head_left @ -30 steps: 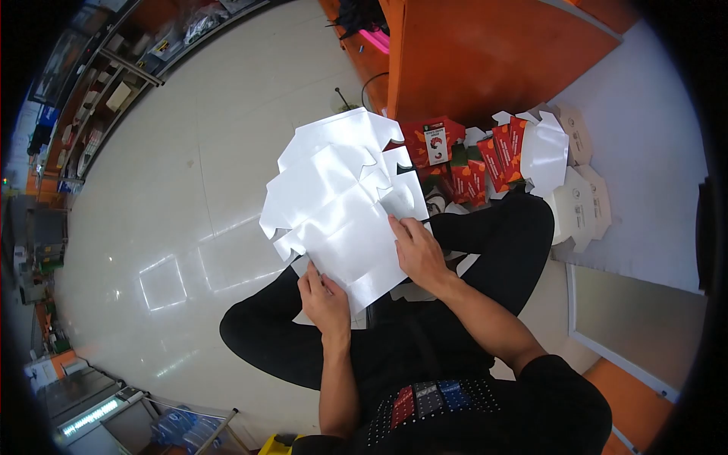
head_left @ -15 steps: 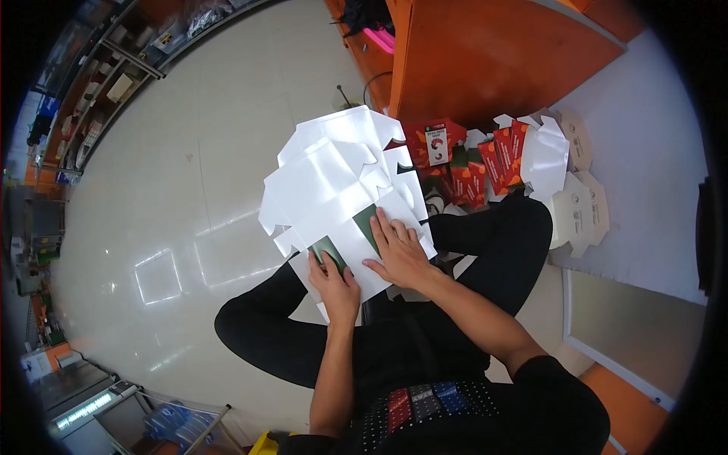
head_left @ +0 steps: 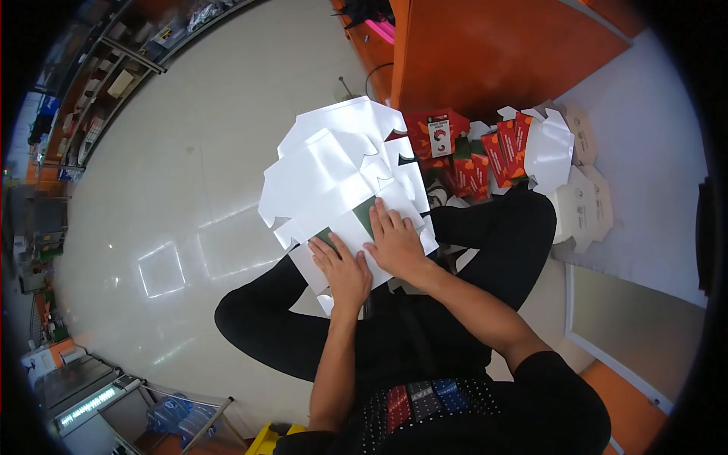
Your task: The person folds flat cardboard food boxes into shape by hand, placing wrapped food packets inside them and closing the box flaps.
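White die-cut card sheets (head_left: 318, 167) lie overlapped over my lap, tilted, with flaps and notches along their edges. Two green patches show on the nearest sheet: one (head_left: 365, 216) beside the fingers of my right hand (head_left: 398, 246), the other (head_left: 324, 238) partly under the fingertips of my left hand (head_left: 343, 274). Both hands rest flat on the card with fingers spread, and neither is closed round anything. The undersides of the sheets are hidden.
Red printed cartons (head_left: 470, 174) and a white folded piece (head_left: 550, 155) are piled right of the sheets. Beige octagonal pieces (head_left: 578, 208) lie beyond my knee. An orange cabinet (head_left: 493, 61) stands ahead; shelving (head_left: 114, 83) is at the upper left.
My left hand has shifted a little up and right over the card, and its fingers lie flatter. My right hand has moved slightly left. The view has shifted slightly.
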A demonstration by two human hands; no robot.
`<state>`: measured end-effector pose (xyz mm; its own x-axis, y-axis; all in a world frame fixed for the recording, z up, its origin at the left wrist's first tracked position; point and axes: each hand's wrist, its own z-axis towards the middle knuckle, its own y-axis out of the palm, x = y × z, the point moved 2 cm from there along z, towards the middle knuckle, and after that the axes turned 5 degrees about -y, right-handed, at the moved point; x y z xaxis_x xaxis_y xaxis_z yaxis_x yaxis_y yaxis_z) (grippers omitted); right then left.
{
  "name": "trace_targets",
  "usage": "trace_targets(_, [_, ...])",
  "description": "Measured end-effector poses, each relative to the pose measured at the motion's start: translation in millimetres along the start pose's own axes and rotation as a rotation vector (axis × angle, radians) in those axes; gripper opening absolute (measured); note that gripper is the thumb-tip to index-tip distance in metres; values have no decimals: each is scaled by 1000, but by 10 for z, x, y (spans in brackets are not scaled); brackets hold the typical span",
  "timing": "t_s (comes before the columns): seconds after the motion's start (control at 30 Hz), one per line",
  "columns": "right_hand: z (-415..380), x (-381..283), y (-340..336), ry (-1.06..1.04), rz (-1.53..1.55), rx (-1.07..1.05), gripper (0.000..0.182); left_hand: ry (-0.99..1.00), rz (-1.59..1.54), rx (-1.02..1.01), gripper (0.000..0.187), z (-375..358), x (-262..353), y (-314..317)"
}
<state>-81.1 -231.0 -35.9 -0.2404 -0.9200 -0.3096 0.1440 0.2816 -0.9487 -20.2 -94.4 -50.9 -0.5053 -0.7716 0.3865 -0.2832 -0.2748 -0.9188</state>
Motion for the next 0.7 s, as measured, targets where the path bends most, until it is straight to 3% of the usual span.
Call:
trace_targets(0.03, [9, 47, 9, -2, 24, 22, 77, -11, 35, -28, 75, 7, 16, 16])
trace_targets(0.13, [16, 305, -122, 47, 497, 130, 69, -18, 22, -35, 78, 17, 21, 28])
trace_targets(0.17, [-28, 310, -235, 18, 455, 292, 67, -11, 23, -20, 77, 17, 14, 16])
trace_targets(0.33, [-121, 222, -339, -34, 177, 168, 63, -8, 15, -1, 77, 3, 55, -17])
trace_targets(0.53, [-114, 31, -386, -39, -7, 260, 51, 7, -3, 28, 76, -16, 21, -8])
trace_targets(0.63, [-130, 5, -422, -61, -137, 230, 59, 6, -5, 30, 76, -11, 37, -15])
trace_targets(0.7, [-155, -70, -394, -77, -196, 250, 51, 4, -15, 24, 76, -12, 38, -21])
